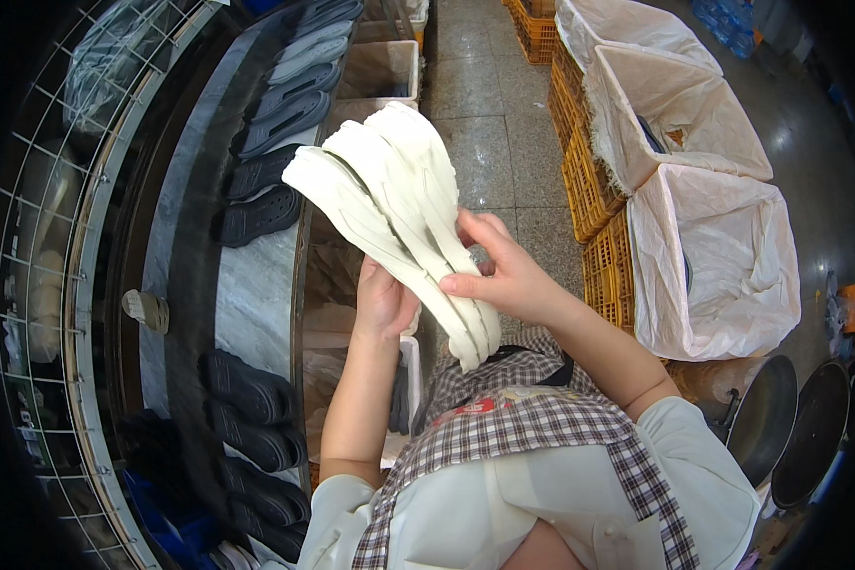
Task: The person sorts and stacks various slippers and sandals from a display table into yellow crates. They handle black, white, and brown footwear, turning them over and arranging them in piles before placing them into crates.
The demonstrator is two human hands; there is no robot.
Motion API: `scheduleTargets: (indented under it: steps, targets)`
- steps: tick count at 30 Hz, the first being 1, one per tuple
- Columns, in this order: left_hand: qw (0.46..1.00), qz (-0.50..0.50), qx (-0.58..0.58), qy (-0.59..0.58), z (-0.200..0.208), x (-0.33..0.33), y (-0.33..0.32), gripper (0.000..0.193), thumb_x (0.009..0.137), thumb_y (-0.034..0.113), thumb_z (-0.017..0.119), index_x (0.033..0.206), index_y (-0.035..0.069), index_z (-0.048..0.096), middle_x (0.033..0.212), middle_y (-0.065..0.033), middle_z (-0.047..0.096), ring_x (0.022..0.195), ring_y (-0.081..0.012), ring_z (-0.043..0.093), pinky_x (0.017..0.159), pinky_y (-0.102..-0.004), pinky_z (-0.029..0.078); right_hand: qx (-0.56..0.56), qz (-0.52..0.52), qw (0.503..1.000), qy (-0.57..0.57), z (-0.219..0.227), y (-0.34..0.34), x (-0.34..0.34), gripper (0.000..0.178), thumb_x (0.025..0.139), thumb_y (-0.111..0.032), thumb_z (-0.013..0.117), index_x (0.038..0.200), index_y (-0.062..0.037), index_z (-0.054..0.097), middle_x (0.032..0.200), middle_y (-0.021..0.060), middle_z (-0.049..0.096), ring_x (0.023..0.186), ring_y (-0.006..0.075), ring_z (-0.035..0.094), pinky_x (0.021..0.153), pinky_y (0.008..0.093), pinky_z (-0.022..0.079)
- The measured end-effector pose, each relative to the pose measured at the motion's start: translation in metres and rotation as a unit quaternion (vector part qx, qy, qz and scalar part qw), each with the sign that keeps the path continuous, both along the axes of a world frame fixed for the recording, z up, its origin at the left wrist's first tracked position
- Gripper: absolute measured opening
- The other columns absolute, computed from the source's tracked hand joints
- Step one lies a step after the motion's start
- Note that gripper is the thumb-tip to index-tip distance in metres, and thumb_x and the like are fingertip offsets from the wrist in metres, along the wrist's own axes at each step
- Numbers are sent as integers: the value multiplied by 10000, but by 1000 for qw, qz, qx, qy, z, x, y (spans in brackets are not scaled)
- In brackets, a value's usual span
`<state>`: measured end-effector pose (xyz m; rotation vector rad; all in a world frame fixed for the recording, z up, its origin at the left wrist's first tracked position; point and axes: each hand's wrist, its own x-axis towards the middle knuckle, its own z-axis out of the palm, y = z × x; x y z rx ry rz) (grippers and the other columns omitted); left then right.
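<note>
A small stack of white shoe soles (394, 204) is held up in front of my chest, fanned out at the far end and close together at the near end. My left hand (387, 296) grips the stack from its left side, and part of its fingers is hidden behind the soles. On the other side my right hand (505, 269) is closed round the narrower part, thumb on top. To the left, dark clog-shaped shoes (259, 216) lie on a grey marbled bench (254, 313), with more dark shoes (252, 399) nearer to me.
Left of the bench runs a wire mesh guard (95, 218); a pale shoe piece (146, 311) lies near it. On the right stand yellow crates (606, 271) and bins lined with white sheeting (722, 332). Lined boxes (380, 71) line the bench's right edge. Round dark pans (765, 418) stand at lower right.
</note>
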<state>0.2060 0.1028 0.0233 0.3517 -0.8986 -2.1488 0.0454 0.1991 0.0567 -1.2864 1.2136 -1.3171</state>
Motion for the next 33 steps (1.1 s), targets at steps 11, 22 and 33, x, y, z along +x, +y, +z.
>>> scheduleTargets:
  steps: [11,22,33]
  targets:
    - [990,14,136,28,9,11,10,523,945,303,518,1383,80,336,1316,-125,482,1196,-253,499,982,-424,461,-62,98,984,-133,-31,-26,-33,278,931,-44,496,1198,-36,571,1160,65,609,1054,136,575,923,280,469]
    - [982,-6,188,8,17,19,8,511,965,376,443,1353,49,379,1294,-147,508,1156,-276,535,966,-435,470,-2,79,974,-212,-14,-12,-13,262,955,-101,486,1190,-15,562,1121,48,609,1015,113,577,887,262,477]
    - [979,-62,195,19,9,21,2,516,973,383,421,1292,-22,451,1227,-180,567,1066,-292,603,900,-436,513,-22,73,981,-177,-6,-12,-8,257,951,-73,453,1172,0,563,1092,63,610,994,111,577,871,258,472]
